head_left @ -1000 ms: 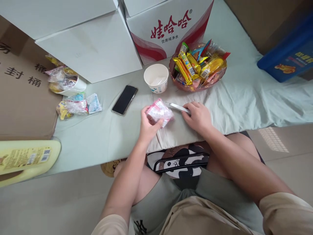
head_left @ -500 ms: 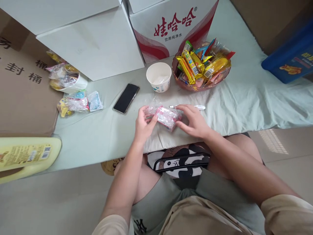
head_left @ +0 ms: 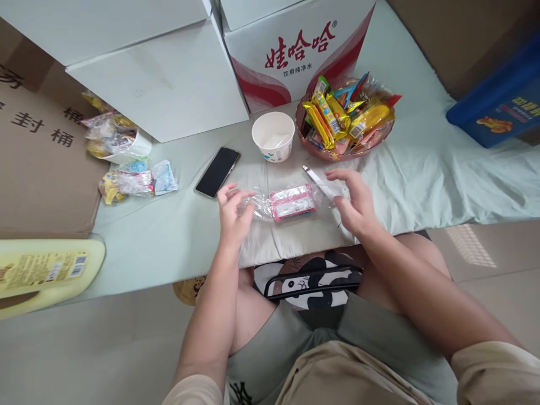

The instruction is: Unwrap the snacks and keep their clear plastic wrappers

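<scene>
A pink-and-white packet point(head_left: 292, 203) lies flat on the cloth inside a clear plastic bag point(head_left: 262, 206), whose loose ends spread out to both sides. By the bag's left end is my left hand point(head_left: 234, 218), thumb and fingers apart. My right hand point(head_left: 355, 203) hovers at the right end, fingers curved and apart, holding nothing that I can see. Whether either hand's fingertips touch the film I cannot tell. A slim white utility knife point(head_left: 317, 181) lies slanted between the packet and my right hand, partly behind the film.
Behind stand a white paper tub point(head_left: 273, 136) and a pink bowl point(head_left: 314, 147) heaped with wrapped snacks. A phone point(head_left: 217, 172) lies to the left, near small packets point(head_left: 135, 181). White cartons point(head_left: 169, 84) line the back. A yellow jug point(head_left: 80, 275) sits front left, a blue container point(head_left: 493, 112) right.
My hands have moved apart, off the packet. It now lies flatter and turned level, with the bag's ends stretched out to either side. The knife has swung to a steeper slant.
</scene>
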`<state>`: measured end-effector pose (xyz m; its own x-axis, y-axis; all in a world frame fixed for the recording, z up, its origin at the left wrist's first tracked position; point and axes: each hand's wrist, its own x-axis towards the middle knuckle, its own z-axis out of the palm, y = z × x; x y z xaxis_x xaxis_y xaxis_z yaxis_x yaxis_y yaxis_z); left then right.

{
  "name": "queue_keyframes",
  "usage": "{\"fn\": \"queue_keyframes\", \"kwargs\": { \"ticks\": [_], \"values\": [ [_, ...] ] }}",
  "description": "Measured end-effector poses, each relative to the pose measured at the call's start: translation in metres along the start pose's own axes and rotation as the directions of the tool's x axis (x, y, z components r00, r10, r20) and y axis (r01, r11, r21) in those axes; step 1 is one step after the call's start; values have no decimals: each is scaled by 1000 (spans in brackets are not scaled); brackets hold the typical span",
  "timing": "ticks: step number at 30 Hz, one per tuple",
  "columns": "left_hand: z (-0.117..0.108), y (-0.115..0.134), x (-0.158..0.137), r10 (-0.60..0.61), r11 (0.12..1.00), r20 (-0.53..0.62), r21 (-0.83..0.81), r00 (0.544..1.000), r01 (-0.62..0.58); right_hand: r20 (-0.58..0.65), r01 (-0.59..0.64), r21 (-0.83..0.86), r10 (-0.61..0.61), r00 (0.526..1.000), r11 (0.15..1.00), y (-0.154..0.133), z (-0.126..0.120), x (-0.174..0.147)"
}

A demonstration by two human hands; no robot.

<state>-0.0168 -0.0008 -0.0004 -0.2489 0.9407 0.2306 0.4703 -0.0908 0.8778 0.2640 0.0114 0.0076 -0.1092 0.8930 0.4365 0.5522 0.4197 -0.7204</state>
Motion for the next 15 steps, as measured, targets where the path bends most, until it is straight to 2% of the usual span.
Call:
{"fn": "queue_keyframes", "kwargs": {
  "ticks": [3,6,10,12,15],
  "values": [
    [-2,1,-1,84,996,-2,23,996,-84,107,116,-86,-106,989,990,-9,0,-5],
    [-9,2,-2,162,981,-33,-106,986,-165,130,149,-149,-130,983,977,-12,-1,-11],
    [-22,5,-7,226,939,-32,-257,974,-226,149,241,-107,-224,963,965,-12,-9,-18],
    [-27,8,-9,218,925,63,-332,974,-186,200,261,-54,-245,949,964,-12,-12,-20],
    [-32,14,-11,170,894,271,-447,947,-32,314,264,29,-259,913,964,-11,-15,-21]
  ]
}}
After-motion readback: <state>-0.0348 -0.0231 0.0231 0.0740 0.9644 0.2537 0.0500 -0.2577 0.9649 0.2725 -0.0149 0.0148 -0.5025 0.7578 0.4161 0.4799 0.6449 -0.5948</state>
